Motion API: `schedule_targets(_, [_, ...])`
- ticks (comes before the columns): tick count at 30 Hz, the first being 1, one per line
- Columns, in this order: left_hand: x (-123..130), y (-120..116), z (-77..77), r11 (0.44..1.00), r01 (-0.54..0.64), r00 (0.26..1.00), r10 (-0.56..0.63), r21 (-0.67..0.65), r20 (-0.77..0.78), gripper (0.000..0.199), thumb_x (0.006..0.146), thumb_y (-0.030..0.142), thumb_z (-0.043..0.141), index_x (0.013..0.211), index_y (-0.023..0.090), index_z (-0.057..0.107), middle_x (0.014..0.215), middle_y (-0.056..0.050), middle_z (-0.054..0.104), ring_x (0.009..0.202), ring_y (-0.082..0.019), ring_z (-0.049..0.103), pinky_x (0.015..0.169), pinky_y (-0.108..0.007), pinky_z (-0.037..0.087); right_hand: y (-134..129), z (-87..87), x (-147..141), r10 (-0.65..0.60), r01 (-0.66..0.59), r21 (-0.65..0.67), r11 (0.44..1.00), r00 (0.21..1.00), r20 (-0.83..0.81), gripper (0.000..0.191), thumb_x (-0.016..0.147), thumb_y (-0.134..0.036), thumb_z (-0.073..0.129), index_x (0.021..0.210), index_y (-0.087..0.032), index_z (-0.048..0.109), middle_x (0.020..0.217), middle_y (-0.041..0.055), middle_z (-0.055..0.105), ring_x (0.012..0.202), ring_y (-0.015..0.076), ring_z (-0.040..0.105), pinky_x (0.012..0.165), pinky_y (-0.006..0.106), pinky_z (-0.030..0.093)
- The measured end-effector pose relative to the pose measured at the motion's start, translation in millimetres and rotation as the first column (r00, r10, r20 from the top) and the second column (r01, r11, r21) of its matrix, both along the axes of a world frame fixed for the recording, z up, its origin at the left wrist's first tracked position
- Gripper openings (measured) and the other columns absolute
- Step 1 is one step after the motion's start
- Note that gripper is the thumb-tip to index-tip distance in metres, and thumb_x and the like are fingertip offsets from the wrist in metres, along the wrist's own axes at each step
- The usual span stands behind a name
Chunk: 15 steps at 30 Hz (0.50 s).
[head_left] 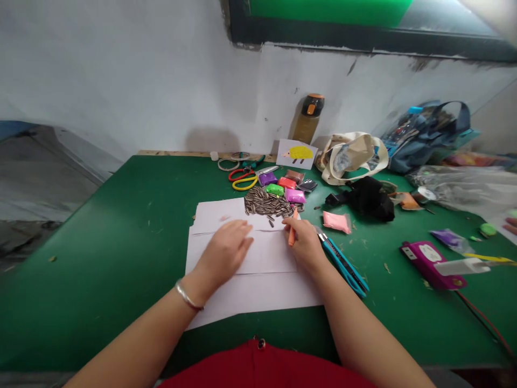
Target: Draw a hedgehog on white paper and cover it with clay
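My right hand (306, 245) grips an orange marker (293, 229), held upright over the right part of the white paper sheets (266, 291). My left hand (226, 250) hovers over or rests on the left part of the sheets, fingers stretched out and nothing visible in them. Just beyond its knuckles a small pale pink thing (224, 217) is blurred. A heap of striped sunflower seeds (266, 203) lies at the paper's far edge. Behind it are several clay packets, among them a green packet (274, 189) and a purple packet (267, 179).
Blue-handled pliers-like tool (343, 264) lies beside my right forearm. Scissors (244, 182) lie beyond the seeds. A hedgehog picture (297, 154) leans near a bottle (309, 118). Rightward are a cloth bag (337, 172), black cloth (369, 200), pink packet (336, 221) and magenta power strip (428, 258).
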<state>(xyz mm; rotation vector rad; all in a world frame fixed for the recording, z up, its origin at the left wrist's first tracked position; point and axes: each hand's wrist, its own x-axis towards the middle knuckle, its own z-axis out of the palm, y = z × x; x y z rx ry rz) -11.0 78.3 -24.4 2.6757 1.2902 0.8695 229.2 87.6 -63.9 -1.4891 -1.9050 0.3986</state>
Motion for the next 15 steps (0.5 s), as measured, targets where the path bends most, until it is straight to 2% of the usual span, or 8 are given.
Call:
schedule_targets(2, [9.7,-18.7,1.0,0.989,0.127,0.988,-0.133,-0.080,-0.077,0.031,0.092,0.026,0.048,0.120,0.015,0.054,0.124,-0.014,0.058,0.120,-0.026,0.050,0.102,-0.047,0.041,-0.3,1.1,0.1,0.022,-0.022,0.001,1.000,1.000,-0.007,0.045,0.066,0.000,0.045,0.102,-0.020,0.063,0.082,0.0035,0.067,0.079,0.0209,0.054,0.074,0.032,0.042])
schedule_targets(4, [16.1,-31.7,-2.1,0.977,0.150,0.971,-0.175,-0.154,-0.165,0.032,0.092,0.029,0.049,0.121,0.016,0.054,0.127,-0.015,0.056,0.124,-0.029,0.046,0.102,-0.052,0.038,0.0,1.2,0.4,0.052,-0.052,0.007,0.999,0.999,-0.015,0.046,0.066,0.000,0.045,0.103,-0.020,0.063,0.080,0.0033,0.067,0.078,0.0210,0.054,0.073,0.032,0.042])
schedule_targets(7, [19.9,-40.7,-8.8,0.974,0.114,0.957,-0.161,-0.194,-0.242,0.036,0.091,0.033,0.051,0.124,0.019,0.053,0.134,-0.015,0.051,0.130,-0.034,0.038,0.104,-0.057,0.032,1.2,-1.1,0.7,0.082,-0.081,0.026,0.996,0.996,-0.025,0.046,0.067,-0.001,0.046,0.105,-0.021,0.062,0.080,0.0037,0.067,0.078,0.0216,0.055,0.073,0.033,0.042])
schedule_targets(11, [22.0,-45.2,-14.8,0.974,0.054,0.953,-0.116,-0.219,-0.282,0.039,0.091,0.034,0.051,0.127,0.021,0.051,0.137,-0.014,0.048,0.132,-0.034,0.035,0.106,-0.058,0.028,3.3,-5.7,1.0,0.078,-0.077,0.047,0.996,0.997,-0.021,0.041,0.070,-0.004,0.049,0.105,-0.020,0.062,0.082,0.0044,0.067,0.079,0.0225,0.055,0.074,0.034,0.043])
schedule_targets(15, [25.4,-49.4,-16.0,0.967,0.014,0.954,-0.089,-0.254,-0.287,0.039,0.092,0.034,0.048,0.130,0.022,0.049,0.140,-0.013,0.044,0.134,-0.033,0.032,0.107,-0.059,0.025,0.1,-0.2,-1.2,0.047,-0.044,0.088,0.995,0.998,-0.032,0.031,0.077,-0.009,0.051,0.104,-0.020,0.062,0.083,0.0054,0.067,0.081,0.0232,0.056,0.075,0.035,0.043])
